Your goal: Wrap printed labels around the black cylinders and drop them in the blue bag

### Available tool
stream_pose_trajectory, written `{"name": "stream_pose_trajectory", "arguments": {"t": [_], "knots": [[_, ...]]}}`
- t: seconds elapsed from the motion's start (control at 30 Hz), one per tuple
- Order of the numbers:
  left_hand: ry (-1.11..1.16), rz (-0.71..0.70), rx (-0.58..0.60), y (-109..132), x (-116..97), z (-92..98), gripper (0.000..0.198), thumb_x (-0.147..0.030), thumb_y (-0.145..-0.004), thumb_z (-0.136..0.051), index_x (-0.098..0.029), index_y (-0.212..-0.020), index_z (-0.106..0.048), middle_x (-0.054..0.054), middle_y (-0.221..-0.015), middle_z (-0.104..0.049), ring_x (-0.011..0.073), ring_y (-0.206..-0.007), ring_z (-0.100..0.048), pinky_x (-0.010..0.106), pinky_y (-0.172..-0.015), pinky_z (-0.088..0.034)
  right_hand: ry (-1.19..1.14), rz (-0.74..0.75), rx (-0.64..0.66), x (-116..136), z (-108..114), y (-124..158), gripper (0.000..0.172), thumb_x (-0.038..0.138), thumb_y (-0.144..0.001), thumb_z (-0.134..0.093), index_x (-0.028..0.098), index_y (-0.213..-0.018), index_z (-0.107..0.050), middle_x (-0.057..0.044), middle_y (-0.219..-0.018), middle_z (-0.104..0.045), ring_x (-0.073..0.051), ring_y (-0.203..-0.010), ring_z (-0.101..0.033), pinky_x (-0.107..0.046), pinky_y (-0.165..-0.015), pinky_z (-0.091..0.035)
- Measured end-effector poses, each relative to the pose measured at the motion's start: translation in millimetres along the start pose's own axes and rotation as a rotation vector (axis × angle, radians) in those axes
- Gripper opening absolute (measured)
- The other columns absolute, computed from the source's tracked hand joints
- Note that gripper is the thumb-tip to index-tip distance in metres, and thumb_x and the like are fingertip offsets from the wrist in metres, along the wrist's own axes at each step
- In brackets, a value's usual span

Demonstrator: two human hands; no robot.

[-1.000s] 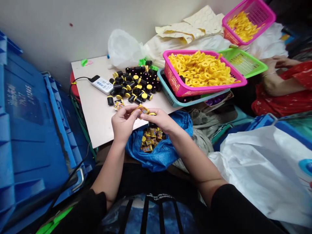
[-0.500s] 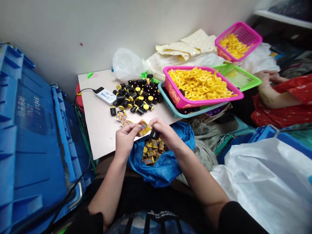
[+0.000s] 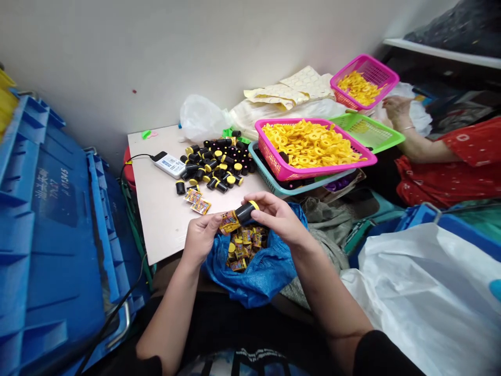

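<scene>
Beyond the hands lies the pale worktop (image 3: 162, 224), and below them gapes a blue bag (image 3: 250, 290) of labelled pieces (image 3: 246, 237). The right hand (image 3: 282, 219), the nearer to the canister's yellow cap, grips the black canister (image 3: 245, 213) between thumb and fingers, while the left hand (image 3: 199, 237) pinches a printed label (image 3: 229, 222). Held between the hands, the canister slants along its long axis from right-hand cap down to left-hand label; whether the label adheres cannot be told.
</scene>
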State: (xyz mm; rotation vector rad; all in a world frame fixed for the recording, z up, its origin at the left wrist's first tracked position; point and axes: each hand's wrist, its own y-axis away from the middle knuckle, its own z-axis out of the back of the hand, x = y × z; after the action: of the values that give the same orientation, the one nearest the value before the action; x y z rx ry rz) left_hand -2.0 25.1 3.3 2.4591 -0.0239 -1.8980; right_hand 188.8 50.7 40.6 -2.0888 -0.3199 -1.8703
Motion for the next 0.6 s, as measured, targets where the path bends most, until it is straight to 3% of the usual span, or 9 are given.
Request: {"name": "stream_pose_trajectory", "arguments": {"t": [0.13,0.27,0.47,0.6], "knots": [[-0.037,0.0,-0.012,0,-4,-5.0,0.043,-0.053,-0.075,-0.066,-0.014,-0.09,-0.076,0.006,-0.068,-0.072,0.0131,-0.055,-0.062,0.024,-0.055,-0.052,0.103,0.066,-0.042,-2,3,3,0.034,0.037,-0.073,-0.074,0.023,-0.102,-0.063,-0.004,-0.1,-0.064,-0.016,-0.09,-0.061,-0.03,-0.08,-0.05],[-0.029,0.044,0.02,2,-12,-12.6,0.042,-0.039,-0.063,-0.08,-0.018,-0.099,-0.074,0.005,-0.087,-0.074,0.0153,-0.066,-0.067,0.026,-0.062,-0.056,0.165,0.086,-0.008,-7,4,5,0.036,0.035,-0.07,-0.077,0.023,-0.101,-0.064,-0.004,-0.098,-0.063,-0.016,-0.085,-0.06,-0.03,-0.076,-0.049],[0.024,0.13,0.141,5,-12,-15.7,0.036,-0.029,-0.06,-0.082,-0.018,-0.095,-0.074,0.006,-0.093,-0.074,0.0189,-0.077,-0.069,0.029,-0.069,-0.057,-0.184,-0.009,0.088,-27,-9,5,0.04,0.054,-0.082,-0.06,0.025,-0.109,-0.062,-0.004,-0.103,-0.061,-0.015,-0.086,-0.059,-0.027,-0.071,-0.048],[0.09,0.192,0.182,4,-4,-15.7,0.037,-0.027,-0.057,-0.084,-0.019,-0.092,-0.075,0.006,-0.094,-0.074,0.0208,-0.083,-0.069,0.031,-0.074,-0.057,-0.292,-0.112,0.121,-39,-20,4,0.047,0.055,-0.076,-0.066,0.022,-0.107,-0.059,-0.002,-0.091,-0.061,-0.013,-0.077,-0.058,-0.024,-0.066,-0.046]]}}
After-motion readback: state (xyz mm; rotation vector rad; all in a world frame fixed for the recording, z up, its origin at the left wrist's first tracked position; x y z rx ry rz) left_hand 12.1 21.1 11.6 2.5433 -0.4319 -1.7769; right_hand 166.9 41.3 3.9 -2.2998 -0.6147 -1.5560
